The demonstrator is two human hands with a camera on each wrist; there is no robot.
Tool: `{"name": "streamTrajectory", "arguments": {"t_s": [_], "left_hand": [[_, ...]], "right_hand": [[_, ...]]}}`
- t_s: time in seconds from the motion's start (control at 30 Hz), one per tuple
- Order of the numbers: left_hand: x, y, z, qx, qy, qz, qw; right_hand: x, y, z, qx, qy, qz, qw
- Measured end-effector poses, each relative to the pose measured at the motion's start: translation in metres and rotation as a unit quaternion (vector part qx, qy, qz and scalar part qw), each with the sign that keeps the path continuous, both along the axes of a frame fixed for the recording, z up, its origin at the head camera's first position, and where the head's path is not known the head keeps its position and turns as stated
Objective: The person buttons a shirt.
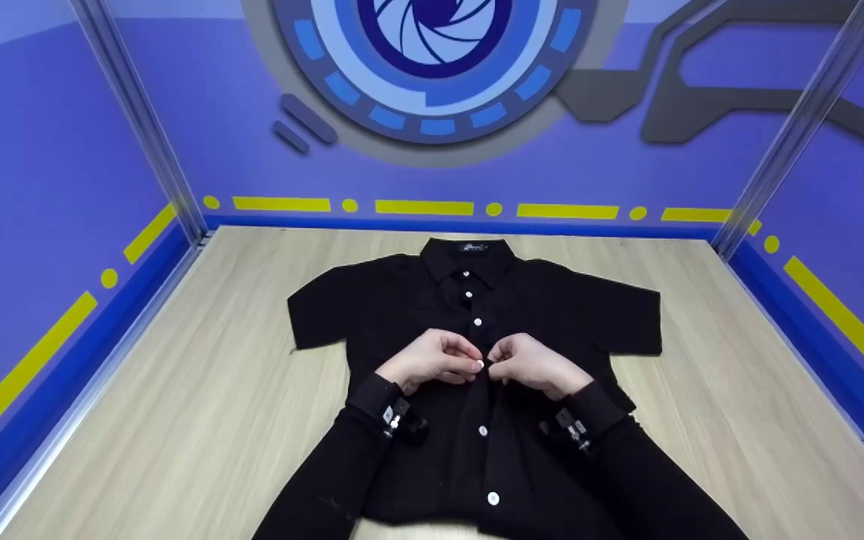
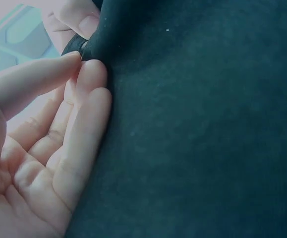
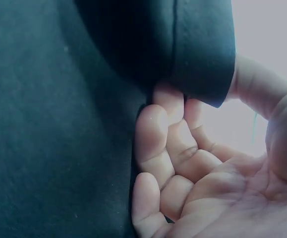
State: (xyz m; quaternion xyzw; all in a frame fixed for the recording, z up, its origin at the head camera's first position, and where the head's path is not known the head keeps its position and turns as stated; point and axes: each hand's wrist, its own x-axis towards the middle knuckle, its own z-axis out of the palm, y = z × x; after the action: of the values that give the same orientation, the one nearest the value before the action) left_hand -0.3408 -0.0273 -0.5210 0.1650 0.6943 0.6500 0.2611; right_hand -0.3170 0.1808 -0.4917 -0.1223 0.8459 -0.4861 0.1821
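Observation:
A black short-sleeved shirt (image 1: pixel 409 307) lies front up on the table, its collar at the far side. At the middle of its front strip, my left hand (image 1: pixel 436 361) pinches a white button (image 1: pixel 480 364) between thumb and fingertips. Just right of it, my right hand (image 1: pixel 537 365) pinches the edge of the front strip. In the right wrist view, a flap of black cloth (image 3: pixel 202 54) passes between thumb and fingers (image 3: pixel 151 131), hiding the thumb tip. The left wrist view shows the fingertips of both hands close together at the cloth edge.
More white buttons run down the shirt front, one (image 1: pixel 478 322) above the hands and another (image 1: pixel 483 430) below. The light wood table (image 1: pixel 252 375) extends to both sides. Blue printed panels (image 1: pixel 199 135) with metal corner posts enclose the back and sides.

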Motion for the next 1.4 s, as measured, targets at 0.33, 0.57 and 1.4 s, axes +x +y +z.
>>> {"name": "streamTrajectory", "arguments": {"t_s": [0.33, 0.57, 1.4], "left_hand": [[-0.001, -0.001, 0.0, 0.006, -0.01, -0.009, 0.9999], [0.0, -0.001, 0.0, 0.012, -0.018, -0.01, 0.9997], [0.002, 0.001, 0.002, 0.005, -0.022, 0.003, 0.9997]], "right_hand": [[-0.003, 0.004, -0.001, -0.04, -0.043, -0.007, 0.998], [-0.005, 0.006, 0.0, -0.052, -0.049, -0.007, 0.997], [0.0, 0.007, 0.01, -0.069, -0.055, 0.006, 0.996]]}}
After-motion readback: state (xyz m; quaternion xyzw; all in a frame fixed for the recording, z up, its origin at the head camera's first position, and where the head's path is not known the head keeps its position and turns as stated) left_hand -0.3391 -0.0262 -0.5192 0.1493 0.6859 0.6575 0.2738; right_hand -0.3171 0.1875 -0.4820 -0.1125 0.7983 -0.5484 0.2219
